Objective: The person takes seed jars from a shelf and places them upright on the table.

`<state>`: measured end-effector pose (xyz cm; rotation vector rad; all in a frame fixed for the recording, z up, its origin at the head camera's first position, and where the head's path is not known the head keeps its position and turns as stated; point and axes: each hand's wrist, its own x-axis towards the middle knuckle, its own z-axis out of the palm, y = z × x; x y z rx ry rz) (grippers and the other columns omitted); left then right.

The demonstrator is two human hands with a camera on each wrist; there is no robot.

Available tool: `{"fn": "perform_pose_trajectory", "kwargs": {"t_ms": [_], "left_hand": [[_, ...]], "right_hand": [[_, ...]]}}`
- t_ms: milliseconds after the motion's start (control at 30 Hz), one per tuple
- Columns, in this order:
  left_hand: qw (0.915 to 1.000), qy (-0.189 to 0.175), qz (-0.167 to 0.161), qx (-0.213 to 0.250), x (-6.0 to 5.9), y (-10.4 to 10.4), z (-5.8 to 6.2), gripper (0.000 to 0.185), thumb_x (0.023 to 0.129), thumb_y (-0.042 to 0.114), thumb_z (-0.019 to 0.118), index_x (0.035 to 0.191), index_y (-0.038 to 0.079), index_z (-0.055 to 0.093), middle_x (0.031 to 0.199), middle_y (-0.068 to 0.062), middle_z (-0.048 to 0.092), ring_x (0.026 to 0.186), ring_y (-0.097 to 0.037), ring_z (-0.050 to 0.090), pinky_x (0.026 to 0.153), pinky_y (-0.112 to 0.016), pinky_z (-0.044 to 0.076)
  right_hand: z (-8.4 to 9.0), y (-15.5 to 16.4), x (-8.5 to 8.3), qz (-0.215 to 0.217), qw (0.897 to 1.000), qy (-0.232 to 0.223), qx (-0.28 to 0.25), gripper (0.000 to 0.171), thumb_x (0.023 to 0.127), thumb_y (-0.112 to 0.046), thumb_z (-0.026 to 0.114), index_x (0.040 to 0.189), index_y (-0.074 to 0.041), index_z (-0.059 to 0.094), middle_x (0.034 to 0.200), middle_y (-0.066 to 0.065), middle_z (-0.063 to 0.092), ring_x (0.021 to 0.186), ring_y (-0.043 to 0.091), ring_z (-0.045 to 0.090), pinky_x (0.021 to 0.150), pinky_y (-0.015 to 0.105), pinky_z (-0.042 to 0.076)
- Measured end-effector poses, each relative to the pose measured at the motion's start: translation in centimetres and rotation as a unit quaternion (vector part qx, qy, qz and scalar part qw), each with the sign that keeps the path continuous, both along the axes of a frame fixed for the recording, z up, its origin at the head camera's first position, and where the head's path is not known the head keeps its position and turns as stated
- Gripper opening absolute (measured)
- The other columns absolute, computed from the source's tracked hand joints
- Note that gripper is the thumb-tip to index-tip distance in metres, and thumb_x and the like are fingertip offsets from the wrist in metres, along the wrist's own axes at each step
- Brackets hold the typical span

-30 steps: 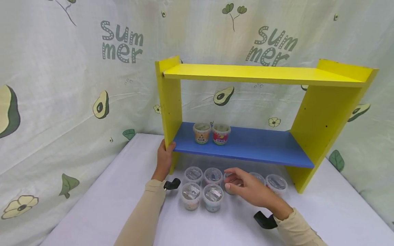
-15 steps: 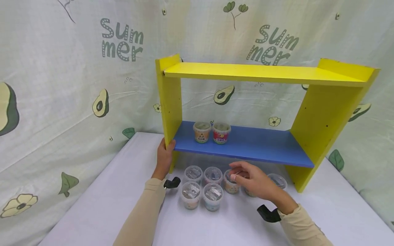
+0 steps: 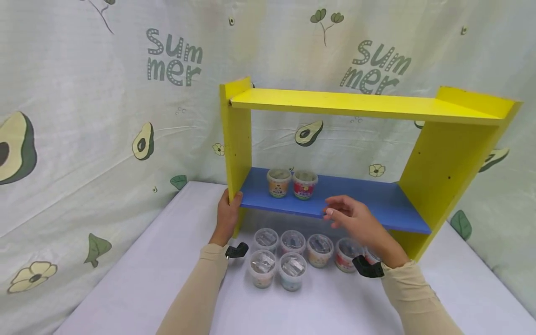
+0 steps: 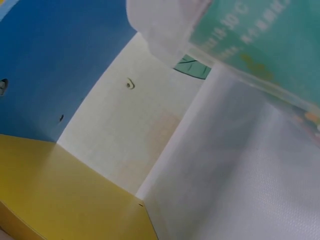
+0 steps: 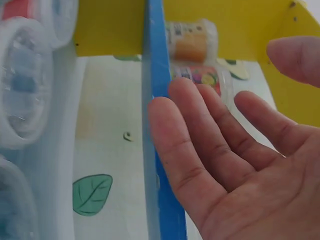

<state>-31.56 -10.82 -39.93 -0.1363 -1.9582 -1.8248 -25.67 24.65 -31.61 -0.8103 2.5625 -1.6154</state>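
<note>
My left hand grips the left yellow side panel of the shelf unit, thumb on its front edge. Empty and with relaxed fingers, my right hand hovers in front of the blue lower shelf. The right wrist view shows that right hand palm-up beside the blue shelf edge. Two small lidded cups, an orange one and a red one, stand on the blue shelf. Several more lidded cups sit on the table under and before the shelf.
The white table meets an avocado-print cloth backdrop behind and at both sides. The yellow top shelf carries nothing. In the left wrist view, a cup fills the top right, above the yellow panel.
My right hand has lifted from the cups on the table up to the front of the blue shelf, holding nothing. The left hand has kept its grip on the side panel.
</note>
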Motion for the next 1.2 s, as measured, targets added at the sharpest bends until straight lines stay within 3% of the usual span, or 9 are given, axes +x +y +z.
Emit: {"fn": "perform_pose_trajectory", "kwargs": {"t_ms": [67,300,533,967,1200], "left_hand": [[1.0,0.003,0.003,-0.001,-0.5,-0.1,-0.6,0.053,0.102,0.041,0.054,0.14,0.005,0.046,0.112,-0.012,0.051,0.097,-0.027,0.047,0.086,-0.04,0.037],[1.0,0.001,0.009,0.004,-0.7,0.1,-0.9,0.054,0.102,0.042,0.053,0.14,0.006,0.047,0.116,-0.014,0.052,0.1,-0.029,0.048,0.089,-0.042,0.037],[0.9999,0.007,0.008,0.003,-0.8,0.1,-1.0,0.055,0.101,0.044,0.054,0.14,0.006,0.047,0.116,-0.014,0.053,0.1,-0.029,0.048,0.088,-0.042,0.038],[0.9999,0.008,0.013,0.005,-0.5,0.0,-0.9,0.053,0.102,0.04,0.054,0.14,0.004,0.047,0.115,-0.015,0.053,0.098,-0.03,0.049,0.088,-0.042,0.038],[0.9999,0.004,0.012,-0.003,-0.5,0.1,-0.7,0.055,0.102,0.041,0.052,0.143,0.005,0.045,0.122,-0.014,0.053,0.104,-0.03,0.049,0.092,-0.045,0.038]], "right_hand": [[0.4,0.0,-0.6,-0.009,1.0,-0.004,-0.011,0.049,0.102,-0.025,0.059,0.138,0.007,0.047,0.126,0.024,0.061,0.107,0.031,0.065,0.081,0.036,0.056],[1.1,-0.2,-2.3,-0.036,0.999,-0.025,-0.025,0.057,0.103,-0.034,0.056,0.141,0.006,0.044,0.134,0.025,0.056,0.115,0.034,0.062,0.088,0.04,0.054],[1.5,-0.2,-3.5,-0.063,0.995,-0.077,-0.028,0.059,0.102,-0.034,0.058,0.145,0.003,0.042,0.141,0.022,0.052,0.122,0.034,0.058,0.093,0.041,0.052],[2.6,-1.7,-5.0,-0.05,0.993,-0.102,-0.014,0.064,0.101,-0.037,0.059,0.147,0.002,0.039,0.146,0.022,0.045,0.13,0.036,0.051,0.103,0.046,0.044],[3.0,-2.4,-5.9,-0.046,0.99,-0.129,-0.045,0.07,0.101,-0.037,0.059,0.152,0.002,0.03,0.151,0.02,0.04,0.136,0.036,0.045,0.11,0.049,0.036]]}}
